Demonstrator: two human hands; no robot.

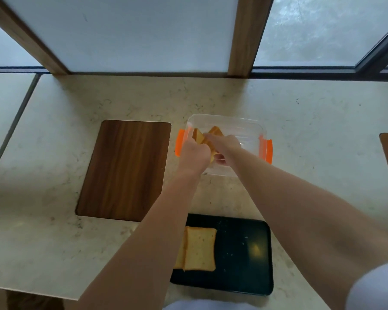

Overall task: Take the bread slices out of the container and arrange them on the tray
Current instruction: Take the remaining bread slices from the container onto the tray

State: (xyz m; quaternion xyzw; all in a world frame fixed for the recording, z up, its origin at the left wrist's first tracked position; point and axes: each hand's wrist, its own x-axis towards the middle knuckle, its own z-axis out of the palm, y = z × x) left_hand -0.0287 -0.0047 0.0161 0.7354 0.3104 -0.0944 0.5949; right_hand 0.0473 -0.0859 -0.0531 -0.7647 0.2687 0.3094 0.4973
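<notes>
— Marble counter [300,121] under the window, yes?

— Yes. My left hand [194,156] and right hand [222,148] are both inside the clear container [244,128], fingers closed around the bread slices [205,137] standing there.

— And the tray [244,253]?

— Near me, black, with two slices [197,249] lying overlapped at its left side. A wooden board [126,168] sits left of the container.

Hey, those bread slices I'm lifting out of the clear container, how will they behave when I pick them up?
The bread slices look thin and soft, so they will probably sag or bend if held by one edge. They seem light. Crumbs on the black tray suggest they shed and tear easily, so both hands, left hand and right hand, should grip gently.
</notes>
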